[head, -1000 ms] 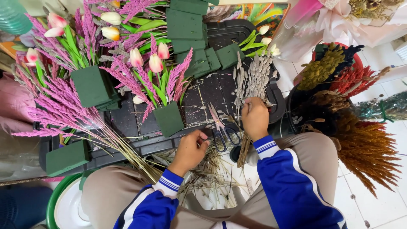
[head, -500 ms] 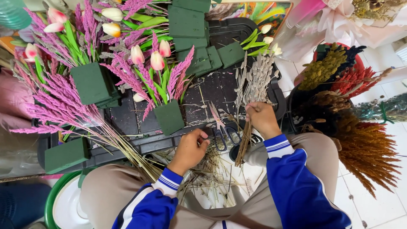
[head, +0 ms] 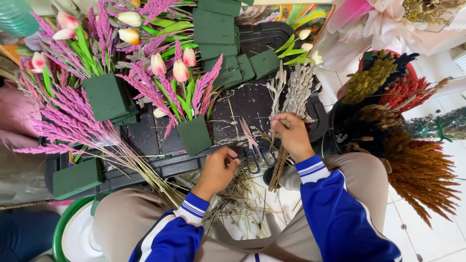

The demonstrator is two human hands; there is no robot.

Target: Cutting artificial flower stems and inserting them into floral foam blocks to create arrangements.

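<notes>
Across the upper half, spread from 9 to 1 o'clock: black tray (head: 145,138) crowded with pink plumes (head: 63,121), tulips (head: 180,70) and green foam blocks (head: 106,96). At 3 o'clock, rust-coloured dried sprays (head: 417,170) fanned over white floor tiles. Just right of centre, grey dried bundle (head: 297,87) standing upright, clenched about its stems by right hand (head: 291,136), heads toward 12 o'clock. Scarcely shifted from a second ago, grasp unbroken. Left hand (head: 216,170), at 7 o'clock of the bundle, edged closer to scissors (head: 252,145) lying open on the tray's near rim; fingertips drawn together, but whether pinching a stem cannot be told.
</notes>
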